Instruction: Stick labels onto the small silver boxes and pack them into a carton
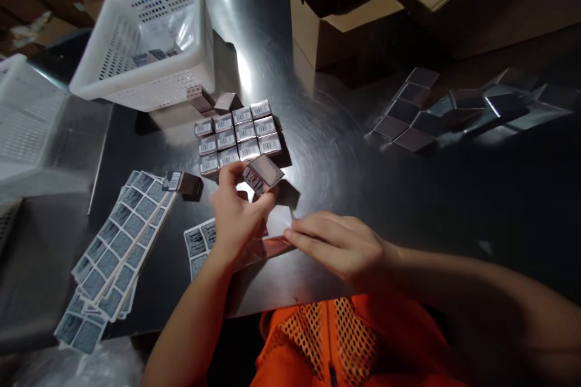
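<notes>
Seen from the head camera, a person in an orange mesh vest (345, 338) works at a dark metal worktop (345, 133); the left hand (236, 211) holds a small brown box (262, 174) tilted above the surface, its fingers pinching the box at its near lower edge; the right hand (338, 245) lies low just beside it, fingers pressed together with their tips on a partly peeled label sheet (200, 240) that runs under both hands; whether those tips pinch a label cannot be told. Just beyond the held box, a block of labelled boxes (238, 133) stands in tight rows, two unlabelled ones behind it; a single box (182, 183) lies on its side to the left. A stack of label sheets (118, 248) fans out at the worktop's left edge; a white perforated basket (149, 36) sits behind the rows; open cardboard cartons (336, 18) stand at the far side; flattened grey boxes (454, 109) lie scattered well apart to the right.
</notes>
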Demonstrator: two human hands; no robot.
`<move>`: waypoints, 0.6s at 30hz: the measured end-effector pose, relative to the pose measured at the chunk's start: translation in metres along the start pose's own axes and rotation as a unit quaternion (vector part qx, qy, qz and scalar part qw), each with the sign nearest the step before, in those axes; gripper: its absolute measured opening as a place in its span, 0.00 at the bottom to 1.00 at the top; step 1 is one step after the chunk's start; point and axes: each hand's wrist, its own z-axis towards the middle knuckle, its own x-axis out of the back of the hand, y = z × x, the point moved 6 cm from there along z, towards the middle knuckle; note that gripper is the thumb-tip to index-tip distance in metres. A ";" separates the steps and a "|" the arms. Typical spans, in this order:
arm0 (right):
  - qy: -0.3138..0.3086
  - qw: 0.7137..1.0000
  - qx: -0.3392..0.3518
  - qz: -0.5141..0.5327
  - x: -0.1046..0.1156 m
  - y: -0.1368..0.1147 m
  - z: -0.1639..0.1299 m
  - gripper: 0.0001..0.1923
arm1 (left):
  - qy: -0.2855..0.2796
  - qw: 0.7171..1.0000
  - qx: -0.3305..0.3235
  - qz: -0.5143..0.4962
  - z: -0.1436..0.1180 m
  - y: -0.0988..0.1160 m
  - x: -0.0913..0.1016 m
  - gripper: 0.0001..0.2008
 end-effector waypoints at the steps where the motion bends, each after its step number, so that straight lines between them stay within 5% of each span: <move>1: -0.002 1.000 0.004 -0.004 0.000 -0.001 0.001 0.13 | 0.002 1.000 0.000 0.003 0.000 0.000 0.000 0.25; 6: 0.014 0.999 0.042 -0.001 0.004 -0.006 0.005 0.09 | -0.005 1.000 0.020 -0.011 0.001 -0.004 -0.003 0.25; 10: 0.050 0.983 0.049 0.170 0.021 0.001 0.009 0.05 | 0.017 0.998 -0.047 -0.033 0.001 0.001 0.001 0.24; 15: 0.151 0.902 -0.205 0.349 0.040 0.047 0.007 0.03 | -0.055 0.987 -0.106 -0.108 -0.003 0.006 -0.007 0.26; 18: 0.138 0.831 -0.359 0.402 0.032 0.064 0.001 0.10 | -0.124 0.976 -0.110 -0.143 -0.011 0.009 -0.017 0.25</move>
